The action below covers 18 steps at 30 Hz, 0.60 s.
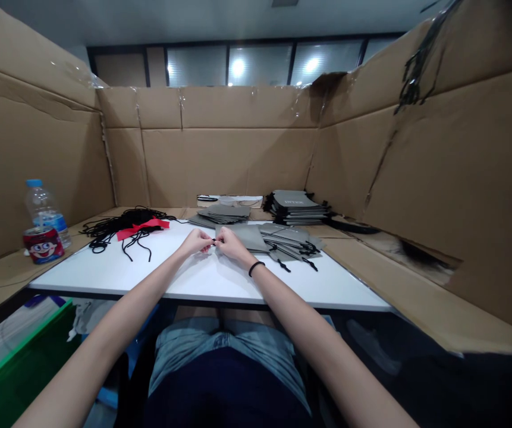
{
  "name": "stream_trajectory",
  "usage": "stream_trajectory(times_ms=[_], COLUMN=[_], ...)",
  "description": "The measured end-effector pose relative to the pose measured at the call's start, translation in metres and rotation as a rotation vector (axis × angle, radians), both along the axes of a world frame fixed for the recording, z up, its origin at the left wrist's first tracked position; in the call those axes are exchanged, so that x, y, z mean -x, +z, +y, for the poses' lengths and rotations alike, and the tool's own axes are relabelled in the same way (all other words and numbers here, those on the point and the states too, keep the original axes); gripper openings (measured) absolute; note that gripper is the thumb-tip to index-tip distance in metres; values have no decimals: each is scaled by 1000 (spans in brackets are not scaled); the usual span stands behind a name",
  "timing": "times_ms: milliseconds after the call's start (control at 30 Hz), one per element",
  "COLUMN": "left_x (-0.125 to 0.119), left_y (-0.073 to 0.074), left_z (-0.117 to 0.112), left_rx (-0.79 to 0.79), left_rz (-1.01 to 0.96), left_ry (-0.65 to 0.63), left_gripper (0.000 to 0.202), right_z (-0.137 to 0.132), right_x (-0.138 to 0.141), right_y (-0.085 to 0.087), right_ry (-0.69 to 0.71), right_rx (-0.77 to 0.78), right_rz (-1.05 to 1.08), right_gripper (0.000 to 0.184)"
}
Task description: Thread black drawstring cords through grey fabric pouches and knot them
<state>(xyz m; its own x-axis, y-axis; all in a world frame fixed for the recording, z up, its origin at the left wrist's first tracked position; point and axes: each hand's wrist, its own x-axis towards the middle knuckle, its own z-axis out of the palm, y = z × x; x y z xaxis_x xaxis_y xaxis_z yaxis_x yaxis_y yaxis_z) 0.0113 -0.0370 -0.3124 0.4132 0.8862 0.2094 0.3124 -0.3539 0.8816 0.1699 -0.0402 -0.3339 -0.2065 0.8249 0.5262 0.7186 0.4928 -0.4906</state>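
Black cord (213, 241), thin, mostly hidden

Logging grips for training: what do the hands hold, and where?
The left hand and right hand pinch a black cord at the fingertips; which part is too small to tell.

Left hand (197, 241) and right hand (233, 245) are covering most of that little black cord bit (213, 241) between them, and the print (294, 202) on the bag stack (295, 215) beyond the right hand is coming out too tiny to read, lol.
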Motion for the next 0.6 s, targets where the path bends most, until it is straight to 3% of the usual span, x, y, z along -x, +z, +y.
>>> stream_trajectory(times_ms=[233,367,600], left_x=[2,5,7], left_y=[-5,-6,7], left_z=[6,10,3], left_rx=[45,108,265], left_rz=[-16,-87,-258], left_ry=[-27,-35,-45], left_gripper=[21,19,18], right_z=[-5,-11,-12], right_x=[1,-2,-6], right_y=[6,13,18], right_ry=[10,20,-3], right_rx=[-32,-74,-97], right_rz=[-79,-107,-100], right_gripper=[14,8,9])
